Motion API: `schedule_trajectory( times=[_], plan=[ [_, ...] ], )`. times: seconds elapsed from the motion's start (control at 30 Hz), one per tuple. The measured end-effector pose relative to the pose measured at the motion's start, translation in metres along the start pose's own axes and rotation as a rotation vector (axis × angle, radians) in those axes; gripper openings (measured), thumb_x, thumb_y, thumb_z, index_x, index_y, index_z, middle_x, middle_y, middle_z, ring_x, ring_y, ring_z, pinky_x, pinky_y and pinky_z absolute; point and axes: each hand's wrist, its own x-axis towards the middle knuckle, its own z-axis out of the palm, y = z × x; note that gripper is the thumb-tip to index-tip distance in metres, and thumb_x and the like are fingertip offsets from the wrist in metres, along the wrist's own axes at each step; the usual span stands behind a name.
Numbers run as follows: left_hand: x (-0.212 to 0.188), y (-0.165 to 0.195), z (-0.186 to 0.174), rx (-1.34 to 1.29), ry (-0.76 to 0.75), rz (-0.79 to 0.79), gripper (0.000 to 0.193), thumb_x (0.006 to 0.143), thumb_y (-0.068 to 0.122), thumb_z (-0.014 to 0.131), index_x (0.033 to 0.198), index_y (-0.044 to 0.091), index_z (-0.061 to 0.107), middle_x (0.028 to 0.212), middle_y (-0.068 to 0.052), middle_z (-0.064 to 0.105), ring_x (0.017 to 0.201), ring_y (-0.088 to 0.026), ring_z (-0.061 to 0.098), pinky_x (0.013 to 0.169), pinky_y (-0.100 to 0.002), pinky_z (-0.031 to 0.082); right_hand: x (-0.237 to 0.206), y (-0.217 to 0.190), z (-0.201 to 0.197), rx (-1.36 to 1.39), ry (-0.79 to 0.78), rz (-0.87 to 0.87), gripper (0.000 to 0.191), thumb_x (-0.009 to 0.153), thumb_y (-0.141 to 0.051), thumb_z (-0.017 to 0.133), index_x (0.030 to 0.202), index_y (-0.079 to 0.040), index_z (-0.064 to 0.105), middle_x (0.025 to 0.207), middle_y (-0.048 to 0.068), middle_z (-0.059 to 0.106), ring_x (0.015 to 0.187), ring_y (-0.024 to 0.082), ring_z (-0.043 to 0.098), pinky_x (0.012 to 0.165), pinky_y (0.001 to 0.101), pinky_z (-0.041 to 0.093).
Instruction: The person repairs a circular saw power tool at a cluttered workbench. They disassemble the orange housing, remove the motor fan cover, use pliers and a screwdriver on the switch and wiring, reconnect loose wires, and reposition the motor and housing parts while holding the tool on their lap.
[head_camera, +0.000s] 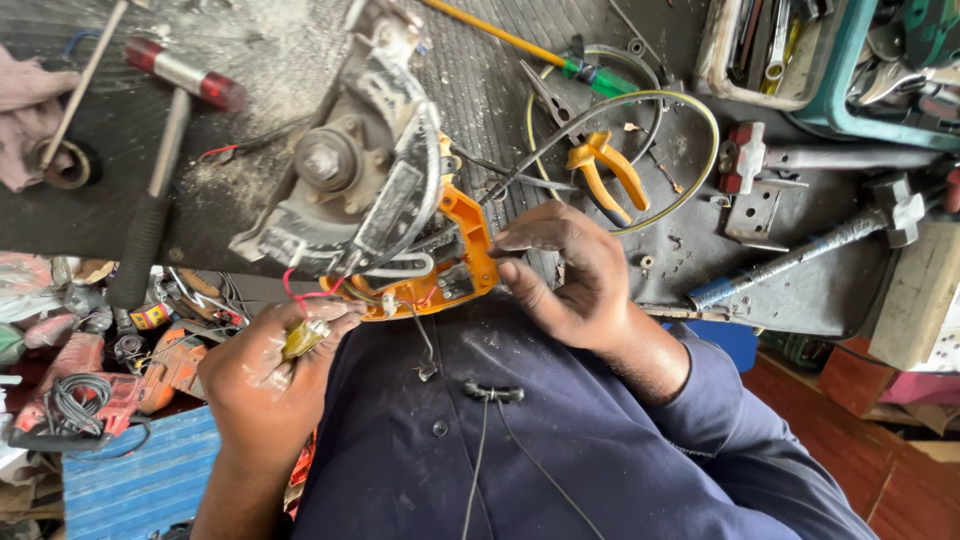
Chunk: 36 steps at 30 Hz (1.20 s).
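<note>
Counter (270, 50): dark, dusty, crowded with tools; it runs across the top of the view
Far left: a mallet (185, 75) with red end caps lies on the counter; below the edge sits a heap of red power tools (80, 385)
Left hand (262, 385): grip together, fingertips clamped on a small yellowish part (303, 338); it is held just below the counter edge, close to the person's dark blue shirt
Red wire (295, 293): a thin lead loops from the small part up into the open handle; part and tool are joined by it
Power tool (345, 170): grey metal body with 1 round hub; it lies on the counter and its handle overhangs the edge toward the person
Orange handle (465, 255): housing open, with white and red wiring showing inside
Right hand (565, 275): grip closed around the end of the orange handle, thumb on its side, steadying it
Right of the hands: orange pliers (605, 170) lie on the counter inside a loop of yellow-green cable (700, 150); a teal tray (830, 110) of tools sits at the far right
Step in hand: by my reading, wiring work inside the handle, with the small part drawn out on its lead
What a further move calls for: a steady hold on the handle; slack kept in the thin lead; no pull on its joints
</note>
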Motion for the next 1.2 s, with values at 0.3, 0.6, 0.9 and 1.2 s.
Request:
schedule_trajectory(
  times=[0.3,0.6,0.9,1.2],
  plan=[
    [0.023,-0.006,0.003,0.136,-0.203,0.169,0.029,0.080,-0.003,0.078,0.107,-0.001,0.067,0.101,-0.012,0.080,0.085,-0.020,0.077,0.074,-0.031,0.058,0.021,0.017,-0.009,-0.030,-0.089,-0.155,0.026,0.090,-0.013,0.083,0.111,-0.004,0.068,0.111,0.010,0.067,0.105,0.027,0.068,0.092,0.0410,0.055],
    [0.009,-0.069,-0.028,-0.142,0.177,0.031,0.020,0.107,0.010,0.078,0.106,0.001,0.061,0.091,-0.011,0.070,0.077,-0.014,0.068,0.069,-0.028,0.055,0.020,0.027,-0.020,-0.018,-0.019,-0.013,0.018,0.096,-0.007,0.077,0.110,-0.001,0.067,0.114,0.012,0.069,0.108,0.026,0.069,0.093,0.0363,0.057],
    [0.046,-0.122,-0.021,0.247,0.241,-0.199,0.033,0.109,0.018,0.062,0.136,-0.001,0.058,0.106,-0.016,0.062,0.090,-0.031,0.060,0.075,-0.043,0.048,0.004,0.024,-0.008,0.205,0.029,0.468,0.028,0.103,-0.009,0.068,0.126,0.001,0.056,0.120,0.007,0.064,0.109,0.014,0.064,0.097,0.0286,0.053],
    [0.022,-0.081,-0.016,0.318,0.375,0.177,0.018,0.101,0.005,0.071,0.117,0.001,0.063,0.123,-0.019,0.065,0.118,-0.038,0.059,0.104,-0.047,0.047,0.002,0.022,0.016,0.772,-0.097,0.814,0.049,0.105,-0.030,0.053,0.139,0.005,0.054,0.126,0.014,0.069,0.109,0.018,0.070,0.094,0.0341,0.056]
  ],
)
